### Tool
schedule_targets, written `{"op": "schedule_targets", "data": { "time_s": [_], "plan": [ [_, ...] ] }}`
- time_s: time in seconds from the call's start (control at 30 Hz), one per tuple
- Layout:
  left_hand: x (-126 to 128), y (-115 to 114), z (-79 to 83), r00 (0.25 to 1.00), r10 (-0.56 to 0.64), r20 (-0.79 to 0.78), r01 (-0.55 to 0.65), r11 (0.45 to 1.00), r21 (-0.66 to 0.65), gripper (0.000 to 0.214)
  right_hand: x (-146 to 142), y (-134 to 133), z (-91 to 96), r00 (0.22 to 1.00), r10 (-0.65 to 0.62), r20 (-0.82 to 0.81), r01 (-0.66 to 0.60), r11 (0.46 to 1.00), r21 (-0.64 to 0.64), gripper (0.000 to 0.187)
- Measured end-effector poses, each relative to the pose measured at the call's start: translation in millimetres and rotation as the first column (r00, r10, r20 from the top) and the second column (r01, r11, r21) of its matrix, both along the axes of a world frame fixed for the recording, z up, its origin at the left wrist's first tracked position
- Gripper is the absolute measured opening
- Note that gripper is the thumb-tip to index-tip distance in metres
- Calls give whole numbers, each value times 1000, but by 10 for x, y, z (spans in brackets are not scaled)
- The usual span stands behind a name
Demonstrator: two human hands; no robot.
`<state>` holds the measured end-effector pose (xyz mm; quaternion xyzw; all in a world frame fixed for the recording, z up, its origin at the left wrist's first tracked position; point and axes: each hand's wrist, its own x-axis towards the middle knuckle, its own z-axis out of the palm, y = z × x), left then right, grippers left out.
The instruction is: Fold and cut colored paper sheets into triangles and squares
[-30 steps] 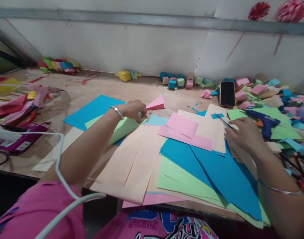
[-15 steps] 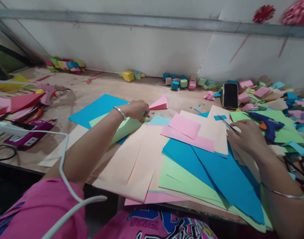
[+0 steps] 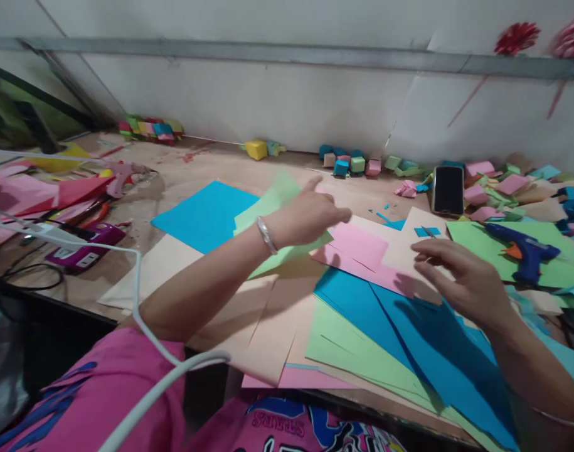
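My left hand [image 3: 310,216] is over a light green sheet of paper [image 3: 287,254]. The sheet's upper part is raised and smeared by motion. Two fingertips stick out, while the fingers that seem to grip the sheet are hidden. My right hand [image 3: 460,276] hovers above the papers on the right, thumb and fingers loosely curved apart, nothing between them. Just behind its fingertips, a thin metal blade tip [image 3: 426,231] lies across a small blue paper piece [image 3: 418,232]. Below are pink paper pieces [image 3: 362,245] and dark blue sheets [image 3: 390,314].
A blue glue gun [image 3: 526,251] lies on green paper at right, with a phone [image 3: 448,190] behind it. Folded paper pieces [image 3: 517,185] heap at the back right. At left are a pink glue gun [image 3: 122,176] and a purple power strip [image 3: 96,248]. A white cable [image 3: 137,282] crosses my left arm.
My left hand has moved right, and the green sheet has shifted with it and lifted. My right hand has come away from the metal blade, which stays on the table. The view has shifted slightly.
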<state>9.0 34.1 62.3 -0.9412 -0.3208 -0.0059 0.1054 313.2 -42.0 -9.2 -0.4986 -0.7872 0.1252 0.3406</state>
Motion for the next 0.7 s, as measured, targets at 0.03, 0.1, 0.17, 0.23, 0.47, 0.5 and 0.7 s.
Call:
{"op": "schedule_targets", "data": {
  "time_s": [0.03,0.1,0.17,0.23,0.47,0.5,0.7],
  "plan": [
    [169,-77,-7,998,-51,29,49,998,44,36,-95,-53,-6,997,51,-62,-57,993,-107,32],
    [500,-202,-61,985,-136,108,124,986,111,27,-256,-128,-48,978,81,-190,-136,945,-297,48],
    [774,-269,-145,958,-226,177,202,969,145,27,-358,-154,-100,965,13,-263,-123,905,-407,47],
    [942,-260,-227,928,-298,224,261,948,184,32,-395,-138,-130,954,-102,-281,-42,884,-465,30],
    [784,100,-352,860,-263,438,211,964,165,35,-325,-25,-89,804,-313,-505,-37,822,-569,24],
    [745,122,-355,848,-238,473,197,971,135,33,-329,-18,-97,793,-316,-522,-58,813,-579,30],
    [625,108,-329,787,-164,595,180,983,32,20,-416,-19,-199,795,-281,-537,-110,804,-584,61]
  ]
}}
